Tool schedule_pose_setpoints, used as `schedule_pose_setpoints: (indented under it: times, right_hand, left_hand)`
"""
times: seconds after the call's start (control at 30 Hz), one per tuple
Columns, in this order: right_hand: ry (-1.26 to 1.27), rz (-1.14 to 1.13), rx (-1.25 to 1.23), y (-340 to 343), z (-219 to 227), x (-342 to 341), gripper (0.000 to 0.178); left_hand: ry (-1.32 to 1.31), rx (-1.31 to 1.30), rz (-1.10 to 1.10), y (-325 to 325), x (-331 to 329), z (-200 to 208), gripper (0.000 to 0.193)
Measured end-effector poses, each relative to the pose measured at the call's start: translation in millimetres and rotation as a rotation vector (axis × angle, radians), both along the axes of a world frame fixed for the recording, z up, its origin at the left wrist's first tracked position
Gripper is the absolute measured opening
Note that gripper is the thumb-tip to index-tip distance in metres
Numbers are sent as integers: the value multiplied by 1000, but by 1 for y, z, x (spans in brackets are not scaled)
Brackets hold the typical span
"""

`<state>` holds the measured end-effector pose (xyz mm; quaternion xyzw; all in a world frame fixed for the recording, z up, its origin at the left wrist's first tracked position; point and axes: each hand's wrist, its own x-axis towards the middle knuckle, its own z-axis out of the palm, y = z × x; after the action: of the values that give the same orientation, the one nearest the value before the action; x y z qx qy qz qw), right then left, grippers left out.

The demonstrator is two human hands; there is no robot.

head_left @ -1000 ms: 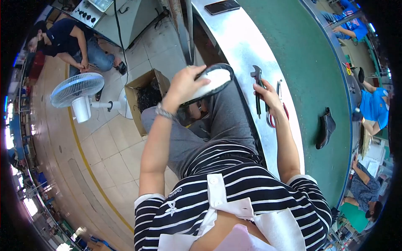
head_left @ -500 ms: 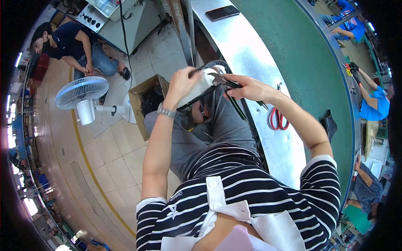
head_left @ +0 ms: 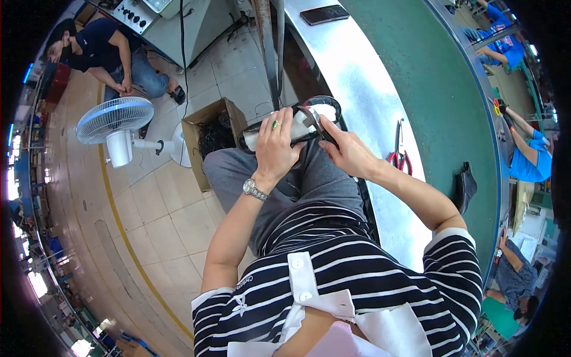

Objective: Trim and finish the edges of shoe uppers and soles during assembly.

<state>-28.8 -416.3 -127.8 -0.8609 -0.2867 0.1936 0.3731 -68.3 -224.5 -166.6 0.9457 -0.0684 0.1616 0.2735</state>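
- L hand (head_left: 275, 143): fingers closed over the shoe (head_left: 302, 128), gripping it from above; green-stone ring on one finger, watch (head_left: 254, 190) on wrist.
- R hand (head_left: 345, 146): curled round the handles of dark pliers (head_left: 313, 120), whose head is at the shoe, nr L fingertips; can't tell exactly what the tool bites.
- Shoe: black edge, white inside, held tilted above the person's lap, btwn the knees & the metal surface (head_left: 372, 95); partly hidden by both hands.
- Hands close tog., one each side of the pliers' head, not spread.
- On metal surface: red-handled tool (head_left: 399, 156) to R of R hand; dark phone (head_left: 324, 15) at far end.
- Green belt (head_left: 437, 119) alongside, w/ a black shoe-shaped pc (head_left: 466, 187) on it.
- Floor, L side: open cardboard box (head_left: 193, 152) w/ dark stringy scraps (head_left: 215, 138); white/blue fan (head_left: 116, 122) nr it.
- Co-worker in dark top (head_left: 98, 50) low down behind fan, hands tog.; other co-workers in blue (head_left: 529, 157) past the belt.
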Motion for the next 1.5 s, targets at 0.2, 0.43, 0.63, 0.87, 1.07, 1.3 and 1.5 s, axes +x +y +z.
schedule_pose_setpoints:
  times: [0.2,0.43,0.63,0.87,1.07,1.3,1.5]
  right_hand:
    - [-121,193,-384,7,54,35,54]
    - [-307,-81,-181,19,4,33,54]
    - [-204,-120,-88,28,40,37,56]
    - [-131,25,-328,25,36,47,56]
    - [-248,-111,-336,22,2,43,57]
    - [-212,-101,-214,35,18,34,57]
    - [-333,49,-321,38,35,31,60]
  left_hand:
    - [-180,193,-22,10,-1,-19,72]
    - [-238,341,-18,2,4,-17,58]
    - [-225,324,25,6,1,-21,56]
    - [-202,325,45,6,0,-23,58]
    - [-208,299,34,2,1,-21,59]
    - [-232,259,52,1,1,-20,62]
    - [-239,220,59,2,-2,-24,62]
